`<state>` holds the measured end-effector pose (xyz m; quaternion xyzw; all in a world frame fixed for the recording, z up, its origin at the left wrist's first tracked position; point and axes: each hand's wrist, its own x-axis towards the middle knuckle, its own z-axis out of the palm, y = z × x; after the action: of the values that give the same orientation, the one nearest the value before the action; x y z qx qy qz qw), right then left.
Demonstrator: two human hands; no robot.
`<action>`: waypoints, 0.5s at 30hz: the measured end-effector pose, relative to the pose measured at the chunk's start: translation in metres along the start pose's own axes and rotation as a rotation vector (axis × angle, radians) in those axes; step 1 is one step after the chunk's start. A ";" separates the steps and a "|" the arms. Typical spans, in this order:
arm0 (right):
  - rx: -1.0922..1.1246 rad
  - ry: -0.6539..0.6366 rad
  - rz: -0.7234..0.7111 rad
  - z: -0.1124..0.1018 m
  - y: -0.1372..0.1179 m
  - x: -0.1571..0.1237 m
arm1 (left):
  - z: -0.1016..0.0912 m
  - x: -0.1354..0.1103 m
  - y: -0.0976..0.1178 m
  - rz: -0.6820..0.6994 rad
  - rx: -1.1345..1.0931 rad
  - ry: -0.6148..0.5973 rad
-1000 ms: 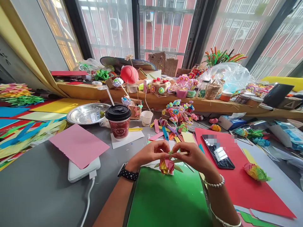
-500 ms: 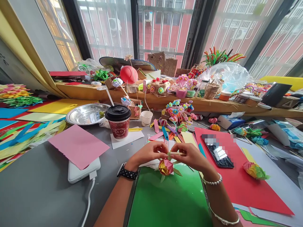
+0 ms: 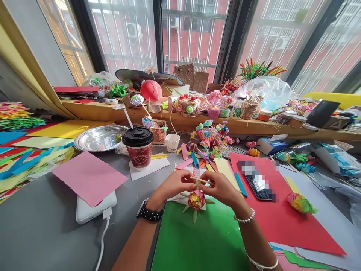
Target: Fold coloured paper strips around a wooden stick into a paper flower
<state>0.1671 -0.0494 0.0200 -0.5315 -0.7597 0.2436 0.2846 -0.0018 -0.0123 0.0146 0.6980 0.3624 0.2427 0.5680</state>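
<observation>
A pink and yellow paper flower (image 3: 196, 200) with pale green leaves hangs head-down toward me over a green folder (image 3: 197, 241). Its green stem end rises between my two hands. My left hand (image 3: 177, 185) is closed, thumb and fingers pinched at that stem end. Across the stem lies a thin pale wooden stick (image 3: 200, 180), one end of it in the pinched fingers of my right hand (image 3: 221, 186). The exact contact between stem and stick is partly hidden by my fingers.
A lidded cup (image 3: 138, 147) with a straw stands left, beside a metal plate (image 3: 93, 138). Pink paper (image 3: 90, 177) covers part of a white power bank (image 3: 97, 207). At right, a phone (image 3: 258, 180) and another paper flower (image 3: 301, 202) lie on red paper (image 3: 296, 222).
The stick has swung from level to a slant across the stem, its tip now nearer my left fingers. The flower has turned, showing more yellow centre, and a leaf now points toward me.
</observation>
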 end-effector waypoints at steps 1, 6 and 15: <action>-0.010 0.004 0.005 0.001 0.000 0.000 | 0.001 0.000 0.000 -0.006 0.001 0.014; -0.040 0.004 0.035 0.002 0.002 0.002 | 0.004 0.004 -0.004 -0.043 0.055 0.082; 0.080 0.007 -0.012 0.000 0.010 0.001 | 0.003 0.000 0.000 0.008 0.083 0.063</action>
<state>0.1731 -0.0449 0.0139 -0.5160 -0.7516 0.2701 0.3097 0.0005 -0.0137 0.0141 0.7147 0.3869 0.2514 0.5257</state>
